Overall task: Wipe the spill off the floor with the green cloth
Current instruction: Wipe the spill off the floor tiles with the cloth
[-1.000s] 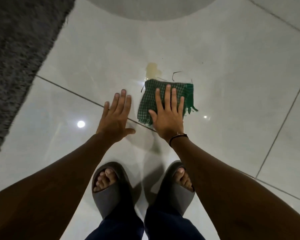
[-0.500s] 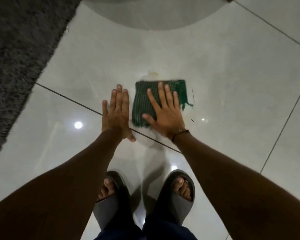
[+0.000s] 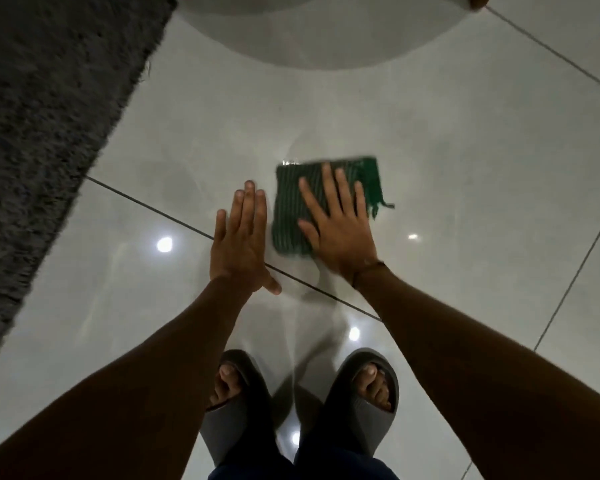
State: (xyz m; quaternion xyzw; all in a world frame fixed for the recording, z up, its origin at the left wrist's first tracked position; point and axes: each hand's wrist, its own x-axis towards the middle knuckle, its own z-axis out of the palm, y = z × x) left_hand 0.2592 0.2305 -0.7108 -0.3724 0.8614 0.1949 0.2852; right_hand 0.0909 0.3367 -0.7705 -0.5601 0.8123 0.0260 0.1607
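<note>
One green cloth (image 3: 293,206) lies at the centre of the frame. Two hands show — the left hand (image 3: 240,242) and the right hand (image 3: 340,230). Two grey slippers sit at the bottom: one (image 3: 236,434) left, one (image 3: 357,420) right. One dark rug (image 3: 42,133) fills the upper left. One wristband (image 3: 368,270) (right wrist). Four bright light reflections dot the floor (image 3: 465,133) tiles.

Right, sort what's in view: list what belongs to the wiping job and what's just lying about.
Job:
- green checked fringed cloth, under the flat right hand
- glossy pale tiled floor
- left hand, flat on the tile beside the cloth

Lying about:
- dark grey shaggy rug
- grey slide sandals
</note>
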